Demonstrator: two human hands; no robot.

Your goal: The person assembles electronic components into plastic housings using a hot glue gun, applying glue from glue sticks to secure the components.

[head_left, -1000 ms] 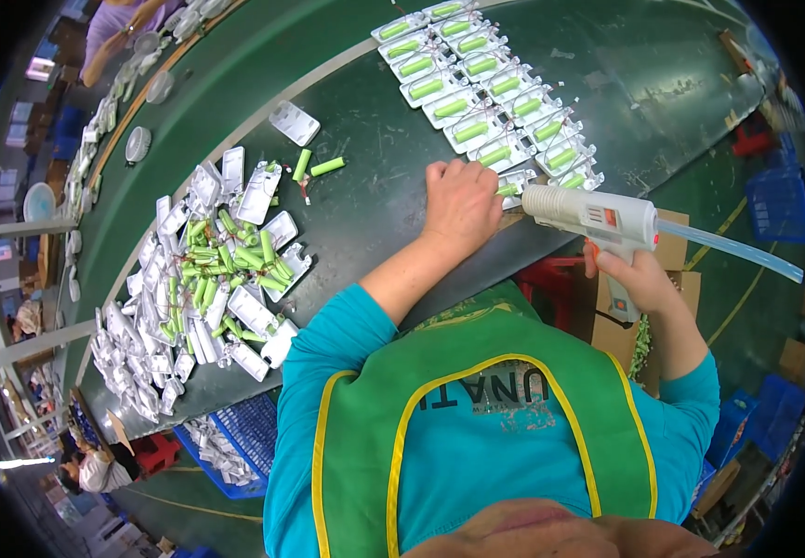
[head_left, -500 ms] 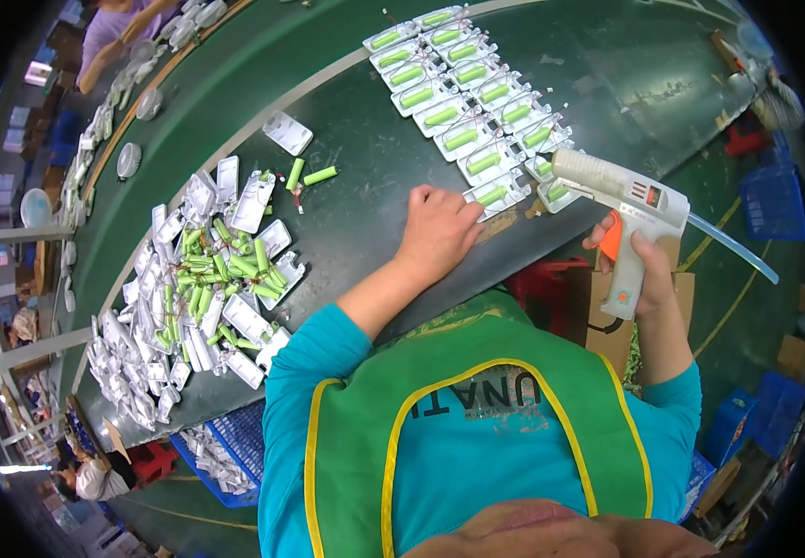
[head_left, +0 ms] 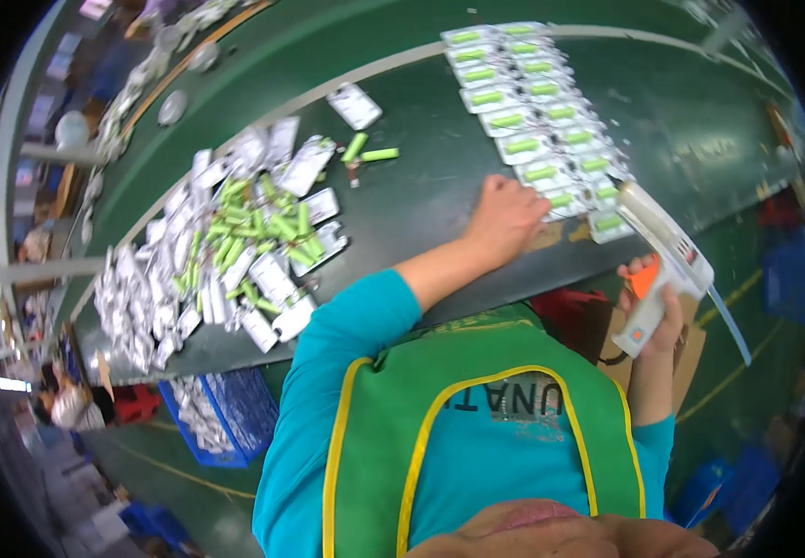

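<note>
My left hand (head_left: 507, 221) rests on the dark green table with its fingers curled. Its fingertips meet the edge of the nearest white plastic casing (head_left: 570, 212); whatever they pinch is hidden. My right hand (head_left: 666, 325) is wrapped round the handle of a white glue gun (head_left: 677, 249), fingers by its orange trigger. The gun's nozzle end is over the near end of the right-hand row, and a translucent glue stick (head_left: 731, 325) sticks out of its back. Two rows of casings run away from me, each casing with a green cylindrical battery (head_left: 521, 146) and thin wires.
At left lies a heap of white casings (head_left: 147, 307) and loose green batteries (head_left: 235, 237). One casing (head_left: 354, 106) and two batteries lie apart. A blue crate (head_left: 249, 418) of white parts stands below the table edge. A cardboard box (head_left: 691, 358) is under my right arm.
The view has shifted, so the table items appear further right and tilted. The glue gun now slants more steeply, its back end lower. My left hand stays by the nearest casing.
</note>
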